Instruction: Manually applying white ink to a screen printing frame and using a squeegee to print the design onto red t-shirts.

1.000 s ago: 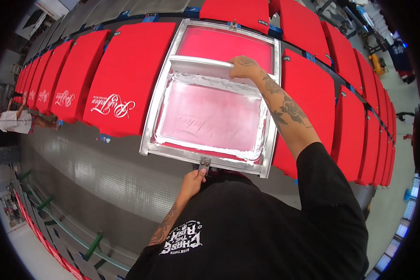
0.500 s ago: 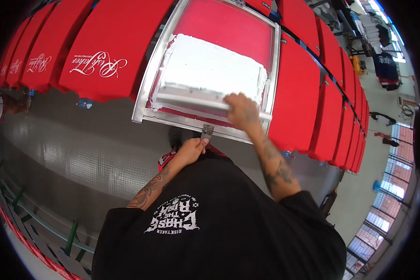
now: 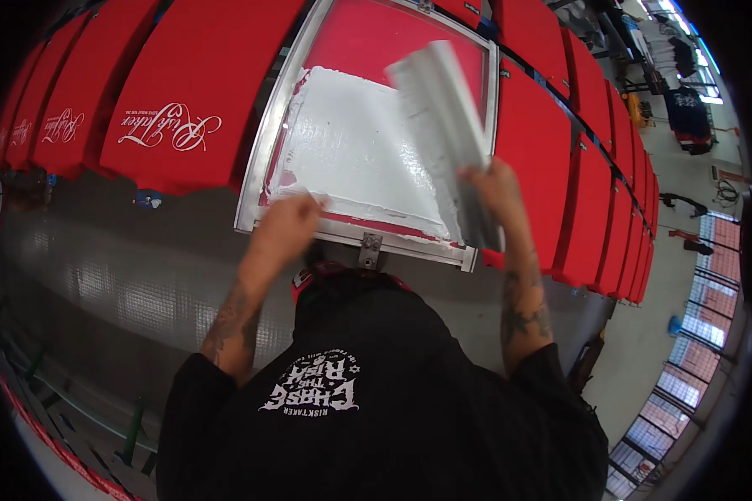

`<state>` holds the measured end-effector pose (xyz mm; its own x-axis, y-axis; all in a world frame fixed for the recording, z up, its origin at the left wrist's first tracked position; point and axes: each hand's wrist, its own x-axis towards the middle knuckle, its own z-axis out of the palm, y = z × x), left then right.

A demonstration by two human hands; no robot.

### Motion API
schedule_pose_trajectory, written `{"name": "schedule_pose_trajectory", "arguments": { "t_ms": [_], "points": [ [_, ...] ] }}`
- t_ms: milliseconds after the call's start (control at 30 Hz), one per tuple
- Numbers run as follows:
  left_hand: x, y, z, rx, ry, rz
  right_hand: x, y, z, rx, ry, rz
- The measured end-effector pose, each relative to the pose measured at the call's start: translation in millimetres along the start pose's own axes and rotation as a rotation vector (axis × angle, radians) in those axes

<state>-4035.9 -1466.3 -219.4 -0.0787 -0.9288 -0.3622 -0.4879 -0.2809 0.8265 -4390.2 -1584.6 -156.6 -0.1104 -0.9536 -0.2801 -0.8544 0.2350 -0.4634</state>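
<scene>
Clasping a long metal squeegee [image 3: 430, 100], the right hand [image 3: 495, 188] is over the right side of a silver screen frame [image 3: 267, 150] in the head view. Its fingers are closed on the tool's right edge, below the middle. The squeegee's long axis runs steeply, from its far end at upper left to its near end at lower right, so most of its length lies ahead and to the left of the right hand. It looks lifted and tilted over the screen, though blur hides whether any edge touches it.

Inside the frame, white ink [image 3: 342, 134] covers much of the mesh, with a red strip [image 3: 359, 37] showing beyond it. The left hand [image 3: 288, 230] is at the frame's near-left corner, fingers loosely curled and blurred; I cannot tell whether they pinch anything or touch the rail. The right hand is plainly the nearer to the squeegee, the left being well apart across the ink. A metal bracket [image 3: 370, 248] at the near rail lies between the two hands. Red garments flank the frame, a white-printed one [image 3: 209, 58] to the left and another [image 3: 530, 159] to the right.
</scene>
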Motion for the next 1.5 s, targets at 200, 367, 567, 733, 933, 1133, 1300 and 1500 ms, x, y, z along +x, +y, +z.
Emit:
{"name": "schedule_pose_trajectory", "arguments": {
  "t_ms": [200,367,567,733,933,1133,1300,1500],
  "points": [
    [62.5,-92.4,-44.4,0.214,0.442,-0.118,58.3,121.3,-10.5,1.138,-0.266,0.324],
    [56.8,-102.3,-39.4,-0.039,0.411,-0.218,48.3,140.6,36.4,1.312,-0.129,0.304],
    [58.0,-67.1,-50.1,-0.075,0.369,-0.160,23.3,145.3,4.8,1.324,-0.058,0.276],
    [89.5,-79.9,-12.4,-0.031,0.198,-0.208,10.9,169.3,0.1,1.294,0.050,0.232],
    [61.8,-68.3,14.1,-0.090,0.290,-0.202,2.3,169.3,-23.3,1.223,0.026,0.266],
    [64.7,-99.0,51.5,-0.011,0.295,-0.288,9.6,193.6,-23.4,1.115,0.036,0.171],
    [59.9,-112.8,45.3,0.025,0.342,-0.218,18.3,197.7,-11.3,1.102,0.015,0.104],
    [65.4,-114.8,73.7,-0.039,0.456,-0.183,26.8,232.7,-0.3,1.298,-0.232,0.104]
  ]
}}
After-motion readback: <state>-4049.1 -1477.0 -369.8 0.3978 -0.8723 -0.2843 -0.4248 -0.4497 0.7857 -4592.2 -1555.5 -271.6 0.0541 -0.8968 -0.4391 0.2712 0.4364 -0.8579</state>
